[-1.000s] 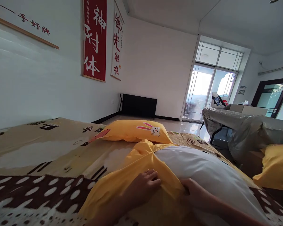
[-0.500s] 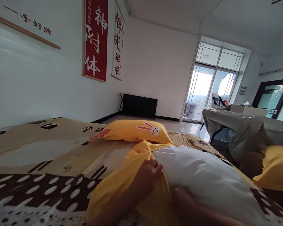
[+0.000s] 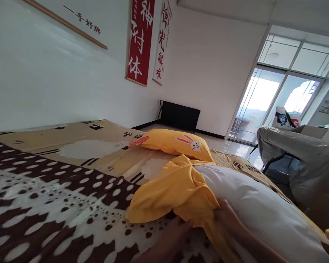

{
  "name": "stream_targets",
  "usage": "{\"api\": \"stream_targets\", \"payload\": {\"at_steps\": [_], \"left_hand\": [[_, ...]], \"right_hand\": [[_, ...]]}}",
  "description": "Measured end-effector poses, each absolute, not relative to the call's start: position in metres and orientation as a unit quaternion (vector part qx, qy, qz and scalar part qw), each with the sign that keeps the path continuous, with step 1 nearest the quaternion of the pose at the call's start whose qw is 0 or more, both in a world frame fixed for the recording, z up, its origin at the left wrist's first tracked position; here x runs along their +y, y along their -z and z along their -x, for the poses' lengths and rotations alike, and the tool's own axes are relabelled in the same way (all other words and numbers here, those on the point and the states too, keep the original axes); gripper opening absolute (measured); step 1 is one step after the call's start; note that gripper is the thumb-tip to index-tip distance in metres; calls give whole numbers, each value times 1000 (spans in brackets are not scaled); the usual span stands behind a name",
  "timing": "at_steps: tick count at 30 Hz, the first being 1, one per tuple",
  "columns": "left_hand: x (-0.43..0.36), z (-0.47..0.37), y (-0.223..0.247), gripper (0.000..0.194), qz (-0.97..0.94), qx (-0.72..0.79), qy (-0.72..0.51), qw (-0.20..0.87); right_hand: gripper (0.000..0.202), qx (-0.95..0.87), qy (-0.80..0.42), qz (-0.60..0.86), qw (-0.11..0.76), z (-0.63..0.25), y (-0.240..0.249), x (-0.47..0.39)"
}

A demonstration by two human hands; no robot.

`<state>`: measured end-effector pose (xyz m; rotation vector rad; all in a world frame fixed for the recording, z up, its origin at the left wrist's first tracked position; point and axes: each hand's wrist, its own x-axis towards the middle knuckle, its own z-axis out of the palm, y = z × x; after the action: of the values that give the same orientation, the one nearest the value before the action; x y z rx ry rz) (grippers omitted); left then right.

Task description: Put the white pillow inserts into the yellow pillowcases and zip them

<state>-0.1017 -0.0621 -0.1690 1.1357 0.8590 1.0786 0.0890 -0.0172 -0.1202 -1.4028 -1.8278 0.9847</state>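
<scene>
while the right hand (image 3: 225, 214) pinches the yellow pillowcase (image 3: 161, 195), the left hand (image 3: 173, 235) is low by its loose edge, too dim to tell if it grips. right of the pinch, the white pillow (image 3: 257, 201) shows bare; the bunny pillow (image 3: 168, 141) lies past them.

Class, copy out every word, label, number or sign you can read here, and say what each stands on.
"一手好牌": on the hanging scroll at upper left.
"神附体": on the red banner; its small side column is too small to read.
"牌光解难": on the narrow white scroll; its side writing is too small.
Wall notice: too small.
Lettering on the bedding: too blurred.
</scene>
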Motion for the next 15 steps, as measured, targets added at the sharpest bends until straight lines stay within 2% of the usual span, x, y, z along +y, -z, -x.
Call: {"api": "stream_targets", "payload": {"at_steps": [4,8,12,15], "left_hand": [[-55,75,175,42,-447,416,-523,595],[-65,42,195,29,-461,429,-486,606],[-68,25,206,25,-452,403,-467,644],[-64,32,208,26,-431,397,-443,679]], "right_hand": [[9,-680,-392,535,313,-94,120,-15],[5,-727,-343,515,297,-78,108,-18],[5,-795,-274,510,181,-61,89,-23],[9,-810,-301,488,125,-73,75,-34]]}}
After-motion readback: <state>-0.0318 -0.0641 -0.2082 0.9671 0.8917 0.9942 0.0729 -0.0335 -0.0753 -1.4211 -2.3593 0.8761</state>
